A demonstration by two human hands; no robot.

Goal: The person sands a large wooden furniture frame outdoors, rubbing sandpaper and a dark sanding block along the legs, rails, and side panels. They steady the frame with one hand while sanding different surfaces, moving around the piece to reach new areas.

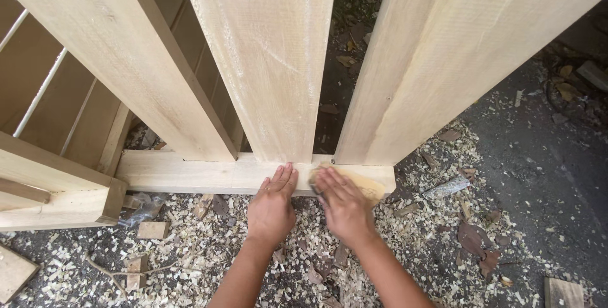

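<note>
Two bare hands press on the low rail of a pale, unfinished wooden frame.

The left hand (272,205) lies flat with fingers together on the pale horizontal bottom rail (183,172), just left of the right hand (342,205). The right hand, fingers spread and flat, presses a tan sheet of sandpaper (367,184) against the rail's right end. Three wide pale upright boards (272,61) rise from the rail. Wood shavings (405,232) and dry brown leaves (472,238) cover the dark ground (544,169); small wooden offcut blocks (152,229) lie near left.
</note>
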